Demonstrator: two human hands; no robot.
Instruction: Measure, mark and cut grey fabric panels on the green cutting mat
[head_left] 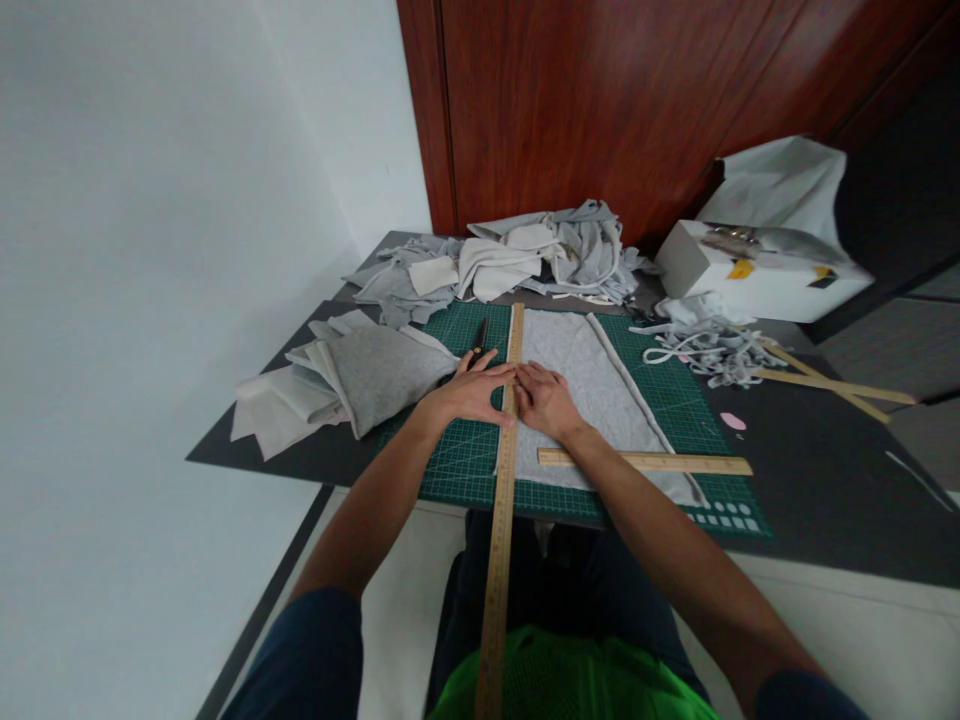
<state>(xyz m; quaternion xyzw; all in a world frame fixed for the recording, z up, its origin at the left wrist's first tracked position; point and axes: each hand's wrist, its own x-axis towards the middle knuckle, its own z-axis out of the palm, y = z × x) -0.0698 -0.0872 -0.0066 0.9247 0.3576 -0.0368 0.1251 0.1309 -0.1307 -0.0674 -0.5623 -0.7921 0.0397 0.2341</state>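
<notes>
A long wooden ruler [496, 560] lies lengthwise along the left edge of a grey fabric piece [577, 355], its near end jutting past the table toward my body. My left hand [471, 392] rests against the ruler with thumb and fingers spread apart. Beside it, my right hand [547, 402] is closed, its fingers bent together at the ruler's right side on the fabric; whatever they may pinch is hidden. Black scissors [478, 340] lie just beyond my left hand, partly covered by it. A shorter wooden ruler [660, 462] crosses the fabric's near part, passing under my right forearm.
A green cutting mat [465, 470] lies under the fabric on the dark table [810, 500]. Stacked grey cloth [382, 370] is at left, a cloth heap [517, 260] at back. Fabric scraps [720, 350], crossed wooden strips [832, 385] and a white box [765, 275] stand right.
</notes>
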